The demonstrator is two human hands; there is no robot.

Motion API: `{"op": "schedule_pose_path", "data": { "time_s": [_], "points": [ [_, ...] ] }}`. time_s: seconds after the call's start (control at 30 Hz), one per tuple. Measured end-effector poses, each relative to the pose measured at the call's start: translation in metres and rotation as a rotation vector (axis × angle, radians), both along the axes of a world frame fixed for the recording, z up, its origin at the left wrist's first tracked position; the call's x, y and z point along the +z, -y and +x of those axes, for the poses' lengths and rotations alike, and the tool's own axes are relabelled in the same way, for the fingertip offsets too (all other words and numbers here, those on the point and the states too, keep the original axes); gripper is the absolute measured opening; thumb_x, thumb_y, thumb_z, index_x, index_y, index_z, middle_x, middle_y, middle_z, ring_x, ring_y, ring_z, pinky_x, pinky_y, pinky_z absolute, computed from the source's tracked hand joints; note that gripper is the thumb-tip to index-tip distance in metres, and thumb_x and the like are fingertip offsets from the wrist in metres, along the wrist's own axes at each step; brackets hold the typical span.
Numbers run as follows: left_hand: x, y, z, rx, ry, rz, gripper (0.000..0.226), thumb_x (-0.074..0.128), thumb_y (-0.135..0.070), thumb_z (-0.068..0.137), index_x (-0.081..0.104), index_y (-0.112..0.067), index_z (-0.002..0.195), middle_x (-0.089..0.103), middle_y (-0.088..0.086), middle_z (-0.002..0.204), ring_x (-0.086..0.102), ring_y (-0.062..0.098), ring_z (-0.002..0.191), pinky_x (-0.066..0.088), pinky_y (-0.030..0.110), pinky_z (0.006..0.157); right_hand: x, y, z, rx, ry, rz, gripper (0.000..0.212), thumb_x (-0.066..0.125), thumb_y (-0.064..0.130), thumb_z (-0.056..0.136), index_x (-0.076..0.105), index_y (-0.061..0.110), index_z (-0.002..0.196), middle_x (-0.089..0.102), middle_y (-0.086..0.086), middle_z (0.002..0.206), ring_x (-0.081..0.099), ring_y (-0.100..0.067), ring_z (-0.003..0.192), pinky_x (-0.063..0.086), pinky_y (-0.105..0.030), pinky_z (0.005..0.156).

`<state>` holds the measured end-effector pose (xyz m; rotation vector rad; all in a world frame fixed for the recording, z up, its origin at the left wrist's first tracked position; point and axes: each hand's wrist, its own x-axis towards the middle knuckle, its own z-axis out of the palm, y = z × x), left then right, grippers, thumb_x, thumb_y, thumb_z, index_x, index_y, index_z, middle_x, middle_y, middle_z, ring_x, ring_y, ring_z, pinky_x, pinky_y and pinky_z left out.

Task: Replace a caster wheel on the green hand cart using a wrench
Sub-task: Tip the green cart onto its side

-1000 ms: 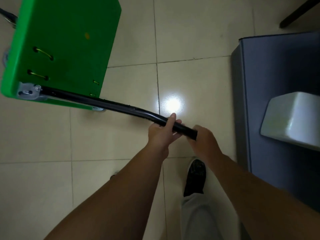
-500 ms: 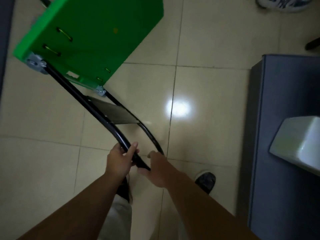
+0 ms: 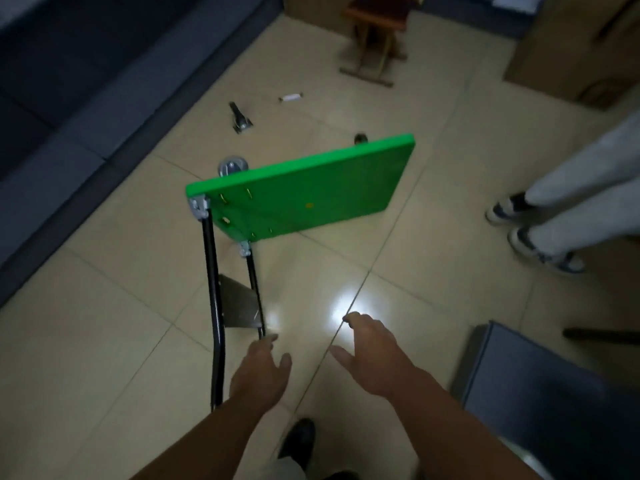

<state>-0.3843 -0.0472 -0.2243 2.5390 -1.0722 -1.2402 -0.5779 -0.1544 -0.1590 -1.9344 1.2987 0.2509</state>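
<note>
Green cart (image 3: 304,192) on tiled floor
Its flat deck is tilted; black handle (image 3: 213,289) points toward the camera; one wheel (image 3: 232,167) shows behind.

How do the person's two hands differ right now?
The left hand hangs over the black handle of the green cart, its fingertips by one tube; the right hand is over bare floor tiles, apart from the cart. The left hand's fingers lie closer together; the right hand's are spread wider. Both are open and grip nothing.
</note>
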Motion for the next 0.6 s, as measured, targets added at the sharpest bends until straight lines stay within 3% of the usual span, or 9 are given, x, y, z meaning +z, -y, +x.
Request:
{"op": "schedule_pose_path", "data": {
  "time_s": [0.1,0.27,0.6],
  "points": [
    [0.011,0.045,-0.008,0.016,-0.009,-0.071,0.05,0.055,-0.04,0.099,0.044,-0.029,0.146,0.05,-0.003,0.144,0.054,0.014,0.126,0.048,0.035,0.102,0.024,0.072,-0.002,0.087,-0.039,-0.086,0.056,0.056,0.045,0.098,0.039,0.02,0.145,0.049,0.001,0.141,0.044,-0.018,0.131,0.028,-0.026,0.107],
    [0.0,0.146,-0.009,0.072,-0.002,-0.106,0.047,0.051,-0.043,0.1,0.043,-0.034,0.146,0.05,-0.004,0.14,0.053,0.015,0.125,0.047,0.032,0.098,0.037,0.208,0.013,0.197,-0.099,-0.202,0.055,0.057,0.04,0.098,0.04,0.02,0.146,0.048,0.0,0.143,0.042,-0.02,0.134,0.029,-0.029,0.112],
    [-0.051,0.391,-0.006,0.415,-0.197,-0.131,0.036,0.055,-0.046,0.097,0.055,-0.044,0.132,0.057,-0.011,0.126,0.059,0.012,0.113,0.05,0.035,0.097,-0.059,0.44,0.07,0.308,-0.191,-0.192,0.051,0.063,0.033,0.094,0.048,0.017,0.14,0.054,-0.007,0.138,0.049,-0.027,0.127,0.037,-0.036,0.11]
  ]
}}
